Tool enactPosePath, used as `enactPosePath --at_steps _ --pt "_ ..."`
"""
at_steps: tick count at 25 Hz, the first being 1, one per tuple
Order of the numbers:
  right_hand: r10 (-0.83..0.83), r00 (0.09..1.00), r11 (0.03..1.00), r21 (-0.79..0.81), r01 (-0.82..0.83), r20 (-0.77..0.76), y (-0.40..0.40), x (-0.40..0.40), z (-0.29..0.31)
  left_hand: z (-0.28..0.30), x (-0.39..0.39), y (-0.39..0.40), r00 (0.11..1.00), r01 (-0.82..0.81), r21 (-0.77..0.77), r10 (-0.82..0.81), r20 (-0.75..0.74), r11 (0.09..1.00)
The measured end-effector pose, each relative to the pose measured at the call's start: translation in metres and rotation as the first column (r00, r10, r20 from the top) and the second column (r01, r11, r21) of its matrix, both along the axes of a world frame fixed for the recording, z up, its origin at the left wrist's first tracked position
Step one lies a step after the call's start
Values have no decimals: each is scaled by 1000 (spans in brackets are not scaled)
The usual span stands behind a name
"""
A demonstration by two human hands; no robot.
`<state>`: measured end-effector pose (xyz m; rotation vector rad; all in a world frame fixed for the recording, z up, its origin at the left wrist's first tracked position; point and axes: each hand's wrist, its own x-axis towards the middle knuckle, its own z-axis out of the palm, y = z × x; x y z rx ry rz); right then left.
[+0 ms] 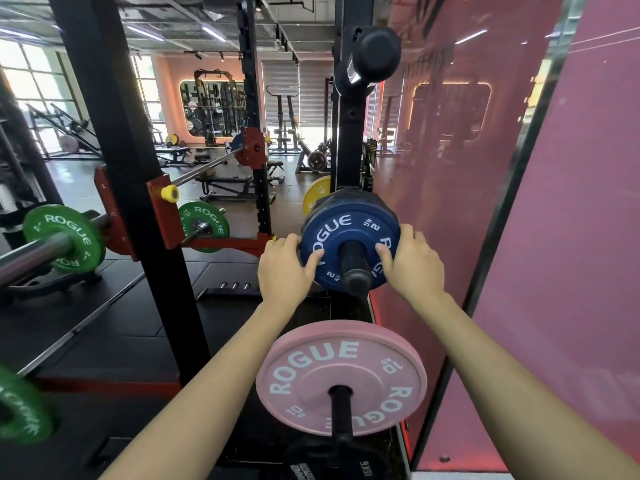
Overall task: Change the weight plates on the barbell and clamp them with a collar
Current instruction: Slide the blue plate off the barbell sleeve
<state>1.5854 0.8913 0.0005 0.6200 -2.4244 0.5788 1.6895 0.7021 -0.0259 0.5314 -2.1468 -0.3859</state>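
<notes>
A blue 2 kg ROGUE plate (346,233) hangs on a black storage peg (355,268) of the rack, in front of a dark plate. My left hand (285,268) grips its left rim, thumb on the face. My right hand (412,261) grips its right rim, thumb near the hole. The barbell (38,252) rests in the rack at far left with a green ROGUE plate (64,237) on its sleeve. No collar can be made out on that sleeve.
Below hangs a pink 10 kg plate (341,375) on its own peg, with a black plate (332,462) under it. A yellow plate (317,197) sits behind. The black rack upright (138,188) stands left, a pink wall panel (554,237) close on the right. Another green plate (20,410) is at lower left.
</notes>
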Motion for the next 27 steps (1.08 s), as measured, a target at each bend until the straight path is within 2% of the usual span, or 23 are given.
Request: enactPosePath --at_steps 5,10,14,18,22,27 --pt "36 996 999 -19 -35 80 6 4 5 1 8 7 997 44 50 -41 -61 998" --pt "109 992 991 -87 -104 59 31 13 -8 0 25 11 984 109 -19 -111 -142 994" --pt "106 994 988 -117 -103 16 42 20 -19 3 29 6 993 101 -91 -106 -56 991" --pt "83 997 994 -78 -83 4 39 22 -20 0 27 3 996 75 -63 -71 56 995" --pt "104 991 989 -118 -94 86 43 27 -17 -3 29 5 994 98 7 -98 53 995" --pt "121 987 986 -127 -107 109 56 43 -15 -5 49 13 994 113 -4 -112 16 994"
